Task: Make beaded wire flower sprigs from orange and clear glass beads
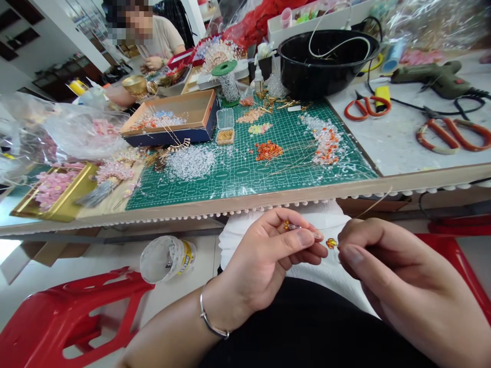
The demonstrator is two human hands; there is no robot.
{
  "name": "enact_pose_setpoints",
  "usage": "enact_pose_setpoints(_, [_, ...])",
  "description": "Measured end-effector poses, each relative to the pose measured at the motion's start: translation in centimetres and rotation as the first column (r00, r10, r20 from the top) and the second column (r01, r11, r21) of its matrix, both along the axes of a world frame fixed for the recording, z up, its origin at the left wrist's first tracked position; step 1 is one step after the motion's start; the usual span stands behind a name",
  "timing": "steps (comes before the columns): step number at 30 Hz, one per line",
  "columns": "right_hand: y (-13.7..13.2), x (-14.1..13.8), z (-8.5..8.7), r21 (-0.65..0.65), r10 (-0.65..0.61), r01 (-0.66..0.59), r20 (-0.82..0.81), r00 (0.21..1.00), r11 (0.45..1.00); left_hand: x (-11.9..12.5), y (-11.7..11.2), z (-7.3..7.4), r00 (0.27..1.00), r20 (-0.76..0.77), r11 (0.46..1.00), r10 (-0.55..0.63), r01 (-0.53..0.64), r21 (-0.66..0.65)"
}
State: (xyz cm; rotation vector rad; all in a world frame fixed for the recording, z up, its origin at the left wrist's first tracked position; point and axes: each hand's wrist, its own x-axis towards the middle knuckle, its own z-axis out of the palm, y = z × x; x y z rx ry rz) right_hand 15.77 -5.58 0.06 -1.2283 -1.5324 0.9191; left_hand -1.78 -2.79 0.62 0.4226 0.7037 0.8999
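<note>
While the left hand (268, 255) pinches a beaded piece (293, 226) at lower centre of the frame, the right hand (399, 271), just apart, seems to grip thin wire (378, 201) beside an amber bead (331, 244); a steady left hold and gentle, even tension should prevent kinks.

Craft workshop, apparently for bead ornaments. Contents of worktable (402, 153): one green cutting mat (230, 186), bearing loose heaps of clear beads (191, 162) and orange beads (268, 151); one spool (229, 88); one glue gun (431, 78); two orange-handled hand tools, a smaller one (362, 108) and a larger one (452, 135); one cardboard box (199, 130); one gold tray (82, 191) of pink pieces (56, 188). Also present: red plastic stool (49, 317); second person (164, 37) beyond the table. Floor pale, tiled.
</note>
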Motion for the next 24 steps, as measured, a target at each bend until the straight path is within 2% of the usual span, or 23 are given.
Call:
enact_pose_setpoints(4, [-0.12,-0.03,-0.08,0.075,-0.001,-0.005,0.084,0.997,0.997,-0.02,0.06,-0.07,0.999,0.031,1.000,-0.007,0.007,-0.010])
enact_pose_setpoints(8, [-0.13,-0.20,0.05,0.212,-0.001,-0.028,0.138,0.990,0.977,0.02,0.10,-0.07,0.997,0.066,0.999,-0.031,0.032,-0.013])
enact_pose_setpoints(13, [0.03,-0.31,-0.27,0.306,-0.022,-0.042,0.200,0.979,0.951,0.21,0.21,-0.10,0.991,0.130,0.994,-0.040,0.053,-0.094])
enact_pose_setpoints(24, [-0.07,-0.42,-0.44,0.166,0.034,-0.053,0.115,0.993,0.985,0.29,0.34,-0.41,0.984,0.171,0.994,-0.053,0.069,-0.090])
